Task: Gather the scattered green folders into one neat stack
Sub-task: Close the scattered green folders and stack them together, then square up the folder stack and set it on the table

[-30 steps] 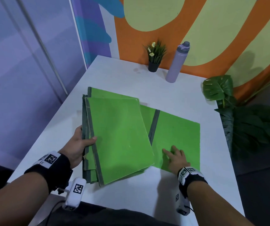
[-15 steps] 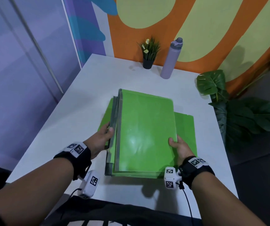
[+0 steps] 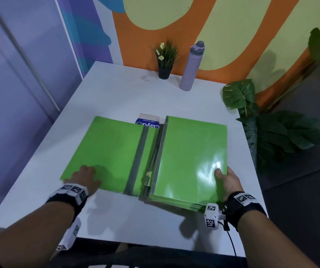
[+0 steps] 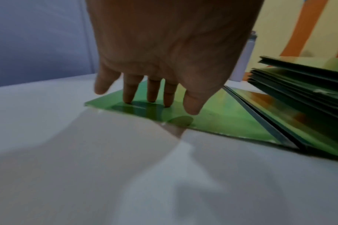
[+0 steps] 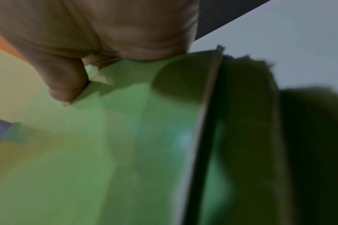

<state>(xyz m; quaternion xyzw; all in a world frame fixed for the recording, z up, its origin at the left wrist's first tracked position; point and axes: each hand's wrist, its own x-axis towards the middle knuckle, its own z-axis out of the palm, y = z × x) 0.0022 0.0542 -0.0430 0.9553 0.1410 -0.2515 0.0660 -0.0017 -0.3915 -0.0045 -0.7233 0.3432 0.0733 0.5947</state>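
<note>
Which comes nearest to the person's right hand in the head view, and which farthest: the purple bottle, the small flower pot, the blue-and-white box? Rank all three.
From the right hand:
1. Blue-and-white box, mid-table, peeking out behind the folders.
2. Purple bottle, at the far edge by the wall.
3. Small flower pot, left of the bottle, slightly farther.

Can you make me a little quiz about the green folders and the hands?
1. True or false: the left hand lies flat on the single folder.
2. Which hand grips the stack? A left, B right.
3. Fill in: a purple ___ stands beside the potted plant.

Key: 1 true. 2 B, the right hand, thumb on top. 3 bottle.
</note>
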